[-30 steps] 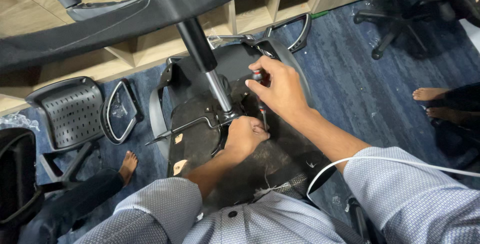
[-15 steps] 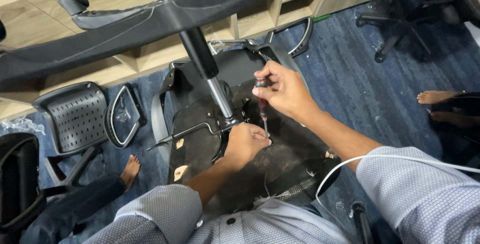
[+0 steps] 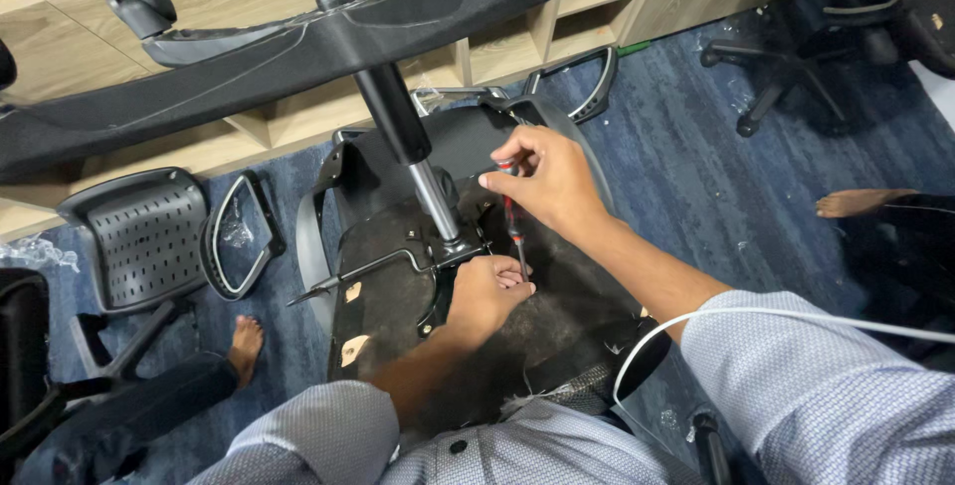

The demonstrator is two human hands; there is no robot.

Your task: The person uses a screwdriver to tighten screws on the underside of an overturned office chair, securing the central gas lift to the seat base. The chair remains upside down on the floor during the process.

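An upturned office chair seat (image 3: 398,296) lies in front of me, its dark underside facing up. A gas cylinder (image 3: 413,162) rises from the mechanism plate to the black star base (image 3: 279,47) overhead. My right hand (image 3: 542,182) grips a red and black screwdriver (image 3: 513,221) held upright, tip down on the seat underside beside the plate. My left hand (image 3: 487,291) is closed at the screwdriver's tip, fingers pinched there; whether it holds a screw is hidden.
A perforated chair back (image 3: 144,236) and a loose armrest loop (image 3: 239,236) lie left on the blue carpet. Wooden shelving (image 3: 517,32) stands behind. Another person's bare foot (image 3: 860,201) is at right, another foot (image 3: 244,346) at left. A black chair base (image 3: 786,67) is top right.
My right hand has kept its grip on the screwdriver and shifted slightly on the handle. My left hand stays at the tip. The view has drifted a little.
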